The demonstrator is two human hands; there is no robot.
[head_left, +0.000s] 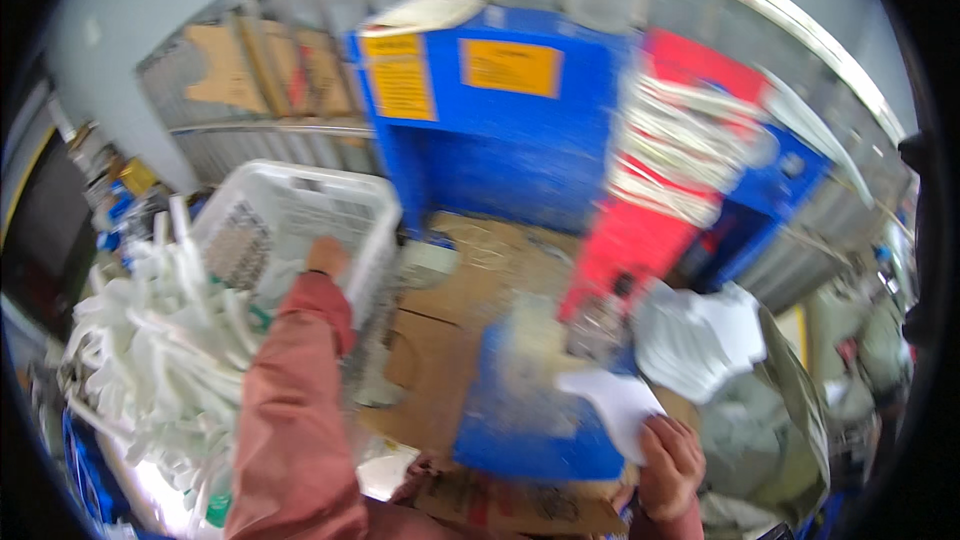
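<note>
My left hand (328,258) reaches down into a white plastic basket (385,215) at the left. Its fingers are smeared and partly hidden, so whether they hold anything does not show. In my right hand (672,460), at the lower right, the fingers pinch the edge of a flat, white, curved cut-out piece (610,405). That piece lies over the front of a blue board (545,455). Just beyond it is a stack of similar white pieces (700,335).
A heap of white curved strips (150,340) rises beside the basket. Behind the cardboard-covered surface (430,330) stands a blue housing (520,160) with orange labels. A red upright (640,250) wrapped in pale cord leans at the right, near a large greenish bag (790,440).
</note>
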